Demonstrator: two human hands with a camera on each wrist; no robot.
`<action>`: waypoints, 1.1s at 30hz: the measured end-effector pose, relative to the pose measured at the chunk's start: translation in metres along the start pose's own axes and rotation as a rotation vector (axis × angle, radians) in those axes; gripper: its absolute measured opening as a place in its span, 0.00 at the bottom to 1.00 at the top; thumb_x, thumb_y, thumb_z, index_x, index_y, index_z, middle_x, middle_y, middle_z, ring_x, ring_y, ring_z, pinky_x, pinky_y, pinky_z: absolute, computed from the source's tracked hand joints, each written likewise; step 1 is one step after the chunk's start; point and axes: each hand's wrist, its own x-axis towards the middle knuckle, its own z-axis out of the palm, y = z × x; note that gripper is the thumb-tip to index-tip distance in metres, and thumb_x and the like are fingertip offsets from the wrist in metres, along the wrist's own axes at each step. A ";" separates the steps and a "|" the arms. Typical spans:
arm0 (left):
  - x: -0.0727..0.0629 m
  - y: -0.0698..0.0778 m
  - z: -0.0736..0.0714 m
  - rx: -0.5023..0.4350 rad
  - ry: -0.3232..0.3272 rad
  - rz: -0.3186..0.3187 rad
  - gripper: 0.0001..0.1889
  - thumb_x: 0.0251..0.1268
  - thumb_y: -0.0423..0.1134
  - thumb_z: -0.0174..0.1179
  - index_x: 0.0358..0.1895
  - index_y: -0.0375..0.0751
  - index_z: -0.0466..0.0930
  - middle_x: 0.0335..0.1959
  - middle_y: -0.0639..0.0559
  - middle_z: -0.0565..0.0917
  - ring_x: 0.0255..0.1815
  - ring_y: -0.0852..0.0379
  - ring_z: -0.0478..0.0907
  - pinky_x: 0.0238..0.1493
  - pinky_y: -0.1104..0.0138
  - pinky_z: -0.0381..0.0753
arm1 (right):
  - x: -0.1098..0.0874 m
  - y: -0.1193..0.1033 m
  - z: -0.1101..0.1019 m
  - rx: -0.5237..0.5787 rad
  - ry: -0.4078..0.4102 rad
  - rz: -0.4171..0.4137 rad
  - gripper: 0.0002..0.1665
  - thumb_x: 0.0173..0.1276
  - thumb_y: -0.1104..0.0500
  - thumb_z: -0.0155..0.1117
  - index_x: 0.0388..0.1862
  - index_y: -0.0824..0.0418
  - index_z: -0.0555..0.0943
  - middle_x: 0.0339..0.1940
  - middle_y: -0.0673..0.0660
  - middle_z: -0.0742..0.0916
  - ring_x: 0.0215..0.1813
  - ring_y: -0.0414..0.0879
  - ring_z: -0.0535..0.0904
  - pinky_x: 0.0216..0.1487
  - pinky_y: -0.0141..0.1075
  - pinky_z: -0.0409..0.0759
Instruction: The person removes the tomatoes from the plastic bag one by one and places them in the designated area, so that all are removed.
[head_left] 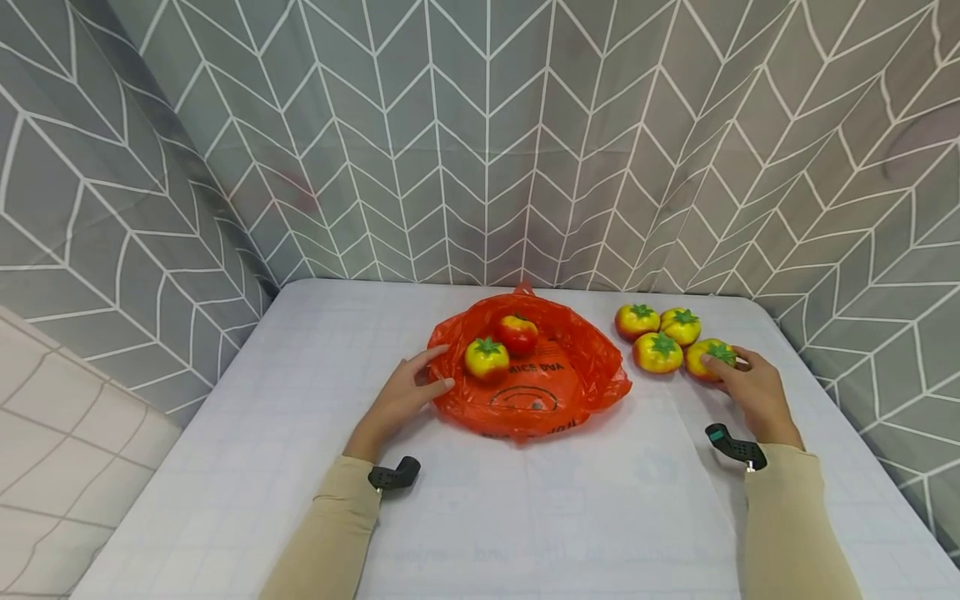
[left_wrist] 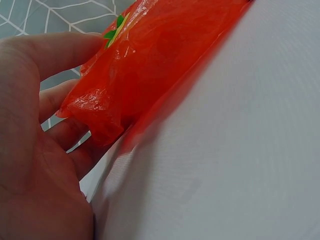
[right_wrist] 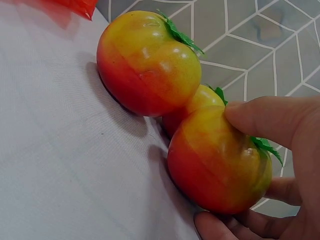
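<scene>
A red plastic bag (head_left: 536, 387) lies spread open mid-table, with dark printing inside. Two red-and-yellow tomatoes sit in it: a yellower tomato (head_left: 486, 358) at the left and a redder tomato (head_left: 517, 335) behind it. My left hand (head_left: 405, 392) holds the bag's left rim, thumb on the near side and fingers behind the crumpled film (left_wrist: 100, 107). Over on the right, my right hand (head_left: 753, 390) grips a tomato (right_wrist: 220, 160) between thumb and fingers, low at the table surface. Its green leafy top shows beside the thumb.
Three more tomatoes stand close together left of the gripped one: a front tomato (head_left: 657, 353), a back-left tomato (head_left: 637, 322) and a back-right tomato (head_left: 681, 327). The white table (head_left: 585, 508) ends at a grey patterned curtain (head_left: 487, 167) behind and at the sides.
</scene>
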 end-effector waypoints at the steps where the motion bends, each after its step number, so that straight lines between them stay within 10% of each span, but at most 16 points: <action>1: 0.000 0.000 0.000 -0.002 0.001 -0.003 0.32 0.63 0.53 0.65 0.71 0.67 0.69 0.77 0.51 0.63 0.81 0.37 0.38 0.69 0.32 0.52 | 0.000 0.000 0.000 -0.002 -0.001 0.000 0.60 0.70 0.33 0.57 0.81 0.68 0.42 0.78 0.76 0.54 0.74 0.70 0.58 0.71 0.61 0.61; 33: 0.002 -0.002 -0.001 -0.020 -0.006 0.014 0.32 0.62 0.54 0.66 0.71 0.66 0.70 0.76 0.51 0.65 0.80 0.38 0.45 0.70 0.34 0.56 | 0.002 0.001 0.000 -0.032 -0.047 -0.006 0.62 0.69 0.30 0.56 0.82 0.66 0.42 0.77 0.77 0.55 0.71 0.71 0.61 0.70 0.65 0.61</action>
